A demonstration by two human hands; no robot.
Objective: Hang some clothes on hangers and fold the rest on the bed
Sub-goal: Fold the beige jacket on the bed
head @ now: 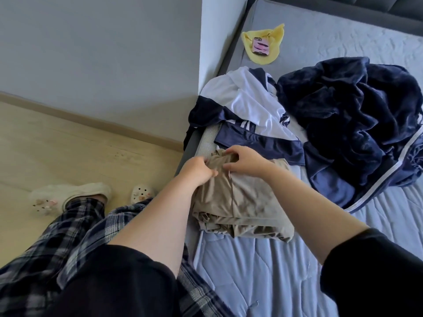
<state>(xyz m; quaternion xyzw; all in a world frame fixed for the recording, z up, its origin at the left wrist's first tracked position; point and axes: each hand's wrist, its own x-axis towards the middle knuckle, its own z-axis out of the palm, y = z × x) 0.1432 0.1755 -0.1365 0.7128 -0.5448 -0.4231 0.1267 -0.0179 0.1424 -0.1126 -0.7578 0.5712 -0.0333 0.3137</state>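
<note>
From the head view, both arms reach forward and meet over the left edge of the bed (263,271). The left forearm is bare and nearly straight, with a black sleeve (119,282) pushed up near the elbow. The left hand (199,170) has its fingers curled down, and its grip is closed on the upper left corner of the beige garment (240,202). The right arm comes from the lower right, a little bent. The right hand (245,160) is arched, the fingers are curved and the thumb points toward the left hand, so its grip pinches a small bunch of the same beige cloth. The two hands are just beside each other. The beige garment is thin and smooth, folded into a rough rectangle with several layers visible at its lower edge, and it lies on the bed close to the edge. Above it, touching it, lies a white and navy garment (247,106) of shiny cloth with white stripes. To the right is a dark navy garment (352,115), thick, fluffy and crumpled (a white stripe runs along its lower border). The bed cover is light blue, quilted and wrinkled. Farther up lies a yellow cloth (272,33) with a small pink card (260,46) on it. At the left are plaid trousers (57,259), white slippers (68,197) with holes and a pale wooden floor (68,145).
</note>
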